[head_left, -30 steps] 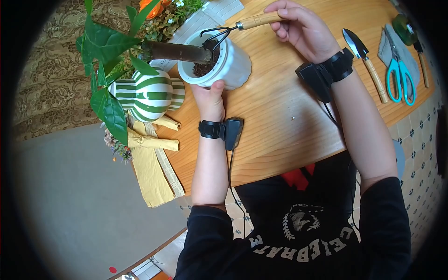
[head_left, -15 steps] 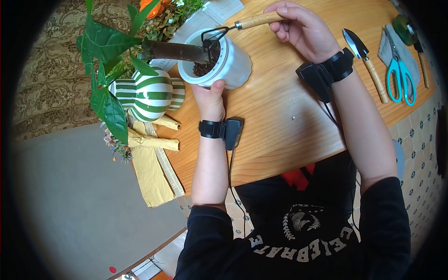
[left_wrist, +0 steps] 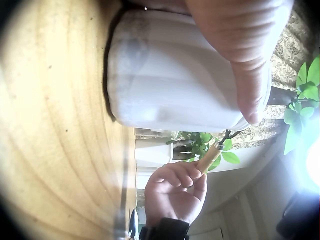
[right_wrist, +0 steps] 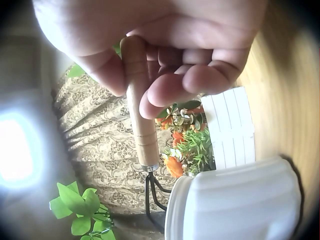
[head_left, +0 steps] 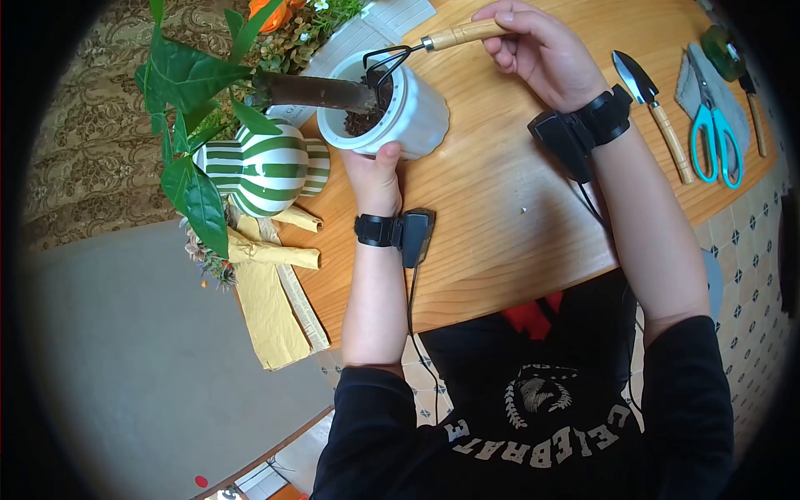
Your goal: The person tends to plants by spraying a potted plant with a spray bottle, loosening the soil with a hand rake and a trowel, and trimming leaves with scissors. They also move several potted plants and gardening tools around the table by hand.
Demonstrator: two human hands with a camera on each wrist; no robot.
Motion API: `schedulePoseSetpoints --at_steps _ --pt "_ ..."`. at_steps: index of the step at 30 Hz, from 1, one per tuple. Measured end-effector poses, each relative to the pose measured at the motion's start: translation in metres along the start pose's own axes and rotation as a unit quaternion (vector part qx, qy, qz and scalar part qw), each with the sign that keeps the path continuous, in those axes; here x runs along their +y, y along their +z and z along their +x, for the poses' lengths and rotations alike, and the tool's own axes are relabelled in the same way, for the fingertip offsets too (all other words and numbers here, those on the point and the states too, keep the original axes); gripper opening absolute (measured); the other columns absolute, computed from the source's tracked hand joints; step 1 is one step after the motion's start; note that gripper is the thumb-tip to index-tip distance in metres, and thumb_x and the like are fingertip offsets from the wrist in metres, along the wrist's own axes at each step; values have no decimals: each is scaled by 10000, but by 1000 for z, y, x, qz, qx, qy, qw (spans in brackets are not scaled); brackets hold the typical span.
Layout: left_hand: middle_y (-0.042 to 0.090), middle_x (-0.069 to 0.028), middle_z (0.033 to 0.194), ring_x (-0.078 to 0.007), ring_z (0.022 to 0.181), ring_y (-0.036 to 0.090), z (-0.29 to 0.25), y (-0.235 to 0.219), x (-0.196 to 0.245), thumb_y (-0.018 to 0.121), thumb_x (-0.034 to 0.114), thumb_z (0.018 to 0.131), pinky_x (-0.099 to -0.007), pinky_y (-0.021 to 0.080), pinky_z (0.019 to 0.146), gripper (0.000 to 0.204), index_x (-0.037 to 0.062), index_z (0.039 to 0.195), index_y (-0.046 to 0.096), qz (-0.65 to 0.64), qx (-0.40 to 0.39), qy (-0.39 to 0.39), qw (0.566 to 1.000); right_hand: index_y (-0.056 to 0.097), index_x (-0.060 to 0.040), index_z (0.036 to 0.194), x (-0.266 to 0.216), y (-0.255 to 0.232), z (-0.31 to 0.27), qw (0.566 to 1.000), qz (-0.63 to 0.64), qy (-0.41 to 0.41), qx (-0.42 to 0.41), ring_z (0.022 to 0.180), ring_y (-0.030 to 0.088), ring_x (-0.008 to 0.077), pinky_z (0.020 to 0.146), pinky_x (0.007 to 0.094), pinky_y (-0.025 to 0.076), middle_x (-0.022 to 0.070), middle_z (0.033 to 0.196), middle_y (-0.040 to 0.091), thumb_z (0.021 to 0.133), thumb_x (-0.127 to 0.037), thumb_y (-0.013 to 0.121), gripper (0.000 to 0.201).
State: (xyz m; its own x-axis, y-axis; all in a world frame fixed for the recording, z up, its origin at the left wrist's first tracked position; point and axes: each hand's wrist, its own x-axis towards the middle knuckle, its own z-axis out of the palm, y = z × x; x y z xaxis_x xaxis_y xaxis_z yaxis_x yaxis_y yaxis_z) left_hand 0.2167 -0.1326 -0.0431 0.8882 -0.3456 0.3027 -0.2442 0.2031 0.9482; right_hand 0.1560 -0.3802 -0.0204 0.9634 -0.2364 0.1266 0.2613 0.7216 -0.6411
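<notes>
Head view: a broad wooden desk carries a leafy plant, its thick brown stem rising from a white pot that stands toward the desk's left edge. Beside the pot, nearer that edge, sits a green-and-white striped vase, and yellow material hangs over the near left corner. A person's left hand grips the pot's side, thumb laid along the wall toward the rim (the other fingers are hidden, so how far they wrap around cannot be told). The right hand pinches the wooden handle end of a black-pronged hand rake between thumb and curled fingers, nearly closed around it. The rake's head reaches over the rim into the pot beside the stem; whether its tips touch the dark soil is unclear. Near the desk's right edge, turquoise-handled scissors rest on a grey cloth beside a small trowel. A pale crumb lies between the pot and the near edge.
</notes>
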Motion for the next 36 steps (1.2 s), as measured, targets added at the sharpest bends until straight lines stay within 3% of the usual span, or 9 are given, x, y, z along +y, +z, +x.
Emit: schedulePoseSetpoints --at_steps 36 --pt "511 -79 1255 -187 1151 474 0 0 0 827 460 631 -347 327 1013 916 -1 1292 392 2 0 -1 1000 570 17 959 0 1 -1 1000 -1 4 0 605 581 104 581 212 494 72 770 625 889 -72 457 160"
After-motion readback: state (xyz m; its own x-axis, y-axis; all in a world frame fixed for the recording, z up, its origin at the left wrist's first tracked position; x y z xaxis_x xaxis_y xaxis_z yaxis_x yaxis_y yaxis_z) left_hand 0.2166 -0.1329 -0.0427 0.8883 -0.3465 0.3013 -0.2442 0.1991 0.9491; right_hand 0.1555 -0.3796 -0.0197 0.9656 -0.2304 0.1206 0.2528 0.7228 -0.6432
